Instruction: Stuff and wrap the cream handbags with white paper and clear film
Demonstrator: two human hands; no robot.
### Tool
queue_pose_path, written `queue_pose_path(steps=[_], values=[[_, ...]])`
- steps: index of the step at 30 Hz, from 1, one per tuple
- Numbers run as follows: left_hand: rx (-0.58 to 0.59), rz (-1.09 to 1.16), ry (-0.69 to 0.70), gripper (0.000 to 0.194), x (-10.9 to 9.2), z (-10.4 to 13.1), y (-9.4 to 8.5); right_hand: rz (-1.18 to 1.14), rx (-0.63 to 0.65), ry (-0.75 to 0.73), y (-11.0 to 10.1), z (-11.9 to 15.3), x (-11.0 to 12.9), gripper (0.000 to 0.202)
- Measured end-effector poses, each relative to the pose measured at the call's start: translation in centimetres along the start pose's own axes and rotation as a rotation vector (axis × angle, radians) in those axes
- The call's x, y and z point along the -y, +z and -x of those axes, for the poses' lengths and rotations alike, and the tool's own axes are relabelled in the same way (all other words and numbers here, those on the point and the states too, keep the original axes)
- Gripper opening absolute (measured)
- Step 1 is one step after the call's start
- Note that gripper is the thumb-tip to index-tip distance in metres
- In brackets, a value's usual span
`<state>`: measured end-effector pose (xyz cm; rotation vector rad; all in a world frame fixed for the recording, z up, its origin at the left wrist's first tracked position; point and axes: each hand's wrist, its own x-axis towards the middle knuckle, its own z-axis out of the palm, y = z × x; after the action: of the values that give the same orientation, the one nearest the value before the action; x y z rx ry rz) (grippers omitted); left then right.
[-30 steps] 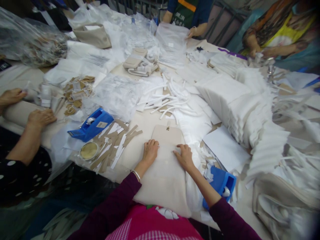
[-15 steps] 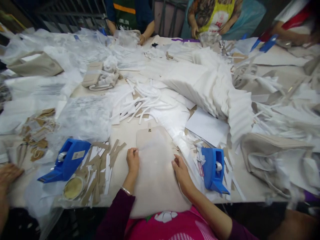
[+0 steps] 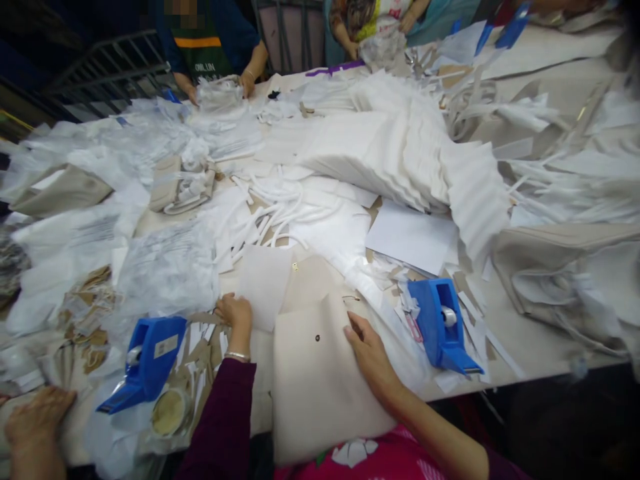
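Note:
A cream bag (image 3: 325, 387) lies at the table's front edge against my body, a small dark round fitting on its front and its flap spread away from me with a small gold clasp. At the bag's right edge is my right hand (image 3: 367, 343), fingers bent and touching the side. My left hand (image 3: 235, 312) is left of the bag, its fingers closed at the lower left edge of a thin white sheet (image 3: 265, 280). The sheet lies partly over the left side of the flap.
Blue tape dispensers stand at left (image 3: 145, 363) and right (image 3: 443, 327). A round tub (image 3: 170, 412) sits beside paper strips. White padding sheets (image 3: 390, 147) are piled beyond. Another person's hand (image 3: 40, 420) rests at lower left; people work across the table.
The thin white sheet has moved off the bag to the left with my left hand, uncovering the bag's front and dark fitting. The camera view has turned and tilted.

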<state>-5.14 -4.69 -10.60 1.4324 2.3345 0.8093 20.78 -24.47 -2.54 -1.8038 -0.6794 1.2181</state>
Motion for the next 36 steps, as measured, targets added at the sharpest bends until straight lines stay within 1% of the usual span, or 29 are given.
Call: queue_pose_path(steps=[1, 2, 3, 4, 5, 6, 7, 8, 9, 11, 12, 14, 16, 17, 19, 22, 24, 26, 29, 32, 34, 35, 36], values=[[-0.034, -0.059, 0.062, 0.023, -1.4, 0.7, -0.3, -0.027, -0.013, 0.025, 0.0, 0.0, 0.3, 0.045], [-0.058, -0.123, 0.156, 0.029, -3.0, 1.7, -0.5, -0.059, -0.02, 0.049, -0.1, -0.1, 0.5, 0.043], [-0.024, -0.163, 0.298, 0.032, -4.7, 2.9, -0.6, -0.098, -0.014, 0.074, -0.2, -0.3, 0.8, 0.042], [0.084, -0.143, 0.445, 0.03, -6.4, 4.3, -0.6, -0.144, 0.007, 0.1, -0.2, -0.5, 1.1, 0.04], [0.263, -0.078, 0.576, 0.026, -8.1, 5.8, -0.4, -0.193, 0.035, 0.132, -0.3, -0.8, 1.3, 0.038], [0.469, -0.001, 0.671, 0.022, -9.5, 7.3, -0.2, -0.236, 0.061, 0.168, -0.3, -1.1, 1.4, 0.035], [0.656, 0.063, 0.719, 0.019, -10.7, 8.7, 0.2, -0.264, 0.082, 0.204, -0.4, -1.5, 1.4, 0.032], [0.799, 0.107, 0.729, 0.018, -11.6, 9.9, 0.5, -0.27, 0.094, 0.237, -0.4, -1.9, 1.3, 0.029], [0.891, 0.141, 0.704, 0.018, -12.2, 10.8, 0.8, -0.255, 0.096, 0.265, -0.4, -2.4, 1.1, 0.026], [0.976, 0.191, 0.585, 0.022, -12.4, 11.9, 1.3, -0.172, 0.078, 0.297, -0.4, -3.1, 0.7, 0.019], [1.014, 0.217, 0.51, 0.026, -12.2, 12.1, 1.3, -0.118, 0.062, 0.296, -0.4, -3.3, 0.5, 0.016], [1.136, 0.265, 0.368, 0.031, -11.5, 11.8, 1.1, 0.003, 0.018, 0.267, -0.3, -3.5, 0.2, 0.012], [1.275, 0.295, 0.259, 0.036, -10.8, 11.2, 0.7, 0.121, -0.027, 0.222, -0.1, -3.5, 0.2, 0.009], [1.319, 0.307, 0.22, 0.038, -10.5, 10.9, 0.5, 0.158, -0.041, 0.201, 0.0, -3.4, 0.3, 0.009], [1.353, 0.341, 0.174, 0.041, -10.1, 10.5, 0.2, 0.166, -0.039, 0.172, 0.3, -3.1, 0.4, 0.011], [1.319, 0.415, 0.183, 0.041, -9.8, 10.3, 0.2, 0.056, -0.005, 0.153, 0.7, -2.9, 0.3, 0.017], [1.298, 0.451, 0.192, 0.035, -9.7, 10.3, 0.5, -0.017, -0.007, 0.148, 0.8, -3.0, 0.0, 0.021], [1.329, 0.469, 0.173, 0.025, -9.6, 10.3, 0.9, -0.035, -0.02, 0.136, 1.0, -3.3, -0.3, 0.025], [1.389, 0.479, 0.164, 0.021, -9.6, 10.4, 1.6, 0.088, -0.025, 0.114, 1.1, -4.1, -0.7, 0.027], [1.385, 0.457, 0.216, 0.02, -9.5, 10.5, 1.9, 0.305, -0.005, 0.113, 1.2, -5.2, -0.8, 0.022], [1.351, 0.434, 0.251, 0.016, -9.2, 10.4, 1.6, 0.418, 0.024, 0.115, 1.3, -5.8, -0.9, 0.017], [1.31, 0.414, 0.276, 0.016, -8.9, 10.3, 1.3, 0.462, 0.036, 0.105, 1.4, -5.9, -1.0, 0.015], [1.241, 0.386, 0.304, 0.016, -8.5, 10.0, 0.9, 0.501, 0.04, 0.085, 1.4, -6.0, -1.1, 0.014]])
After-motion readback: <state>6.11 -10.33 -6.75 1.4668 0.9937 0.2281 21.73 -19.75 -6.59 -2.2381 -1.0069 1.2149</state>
